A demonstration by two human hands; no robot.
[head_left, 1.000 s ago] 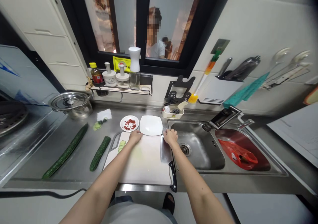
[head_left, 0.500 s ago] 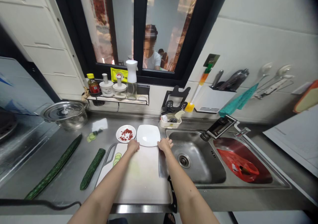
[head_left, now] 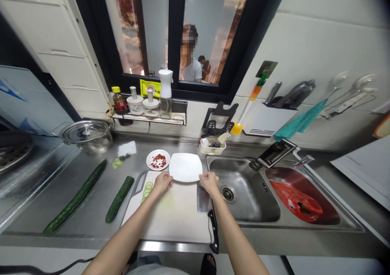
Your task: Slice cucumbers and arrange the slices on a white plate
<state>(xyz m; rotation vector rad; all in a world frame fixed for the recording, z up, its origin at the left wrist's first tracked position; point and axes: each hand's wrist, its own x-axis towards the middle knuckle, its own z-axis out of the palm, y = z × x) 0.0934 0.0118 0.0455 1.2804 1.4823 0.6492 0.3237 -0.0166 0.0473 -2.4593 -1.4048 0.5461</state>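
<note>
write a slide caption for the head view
Both hands, left and right, hold a white plate above a board, cleaver alongside.

Both forearms reach up mid-frame, left hand (head_left: 162,182) and right hand (head_left: 209,181) level, fingers curled, slightly apart.

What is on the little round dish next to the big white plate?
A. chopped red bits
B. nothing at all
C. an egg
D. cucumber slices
A: the little round dish holds chopped red bits, just left of the big white plate that the left hand and right hand grip at its near edge. The cucumber slices lie on the cutting board instead.
</note>
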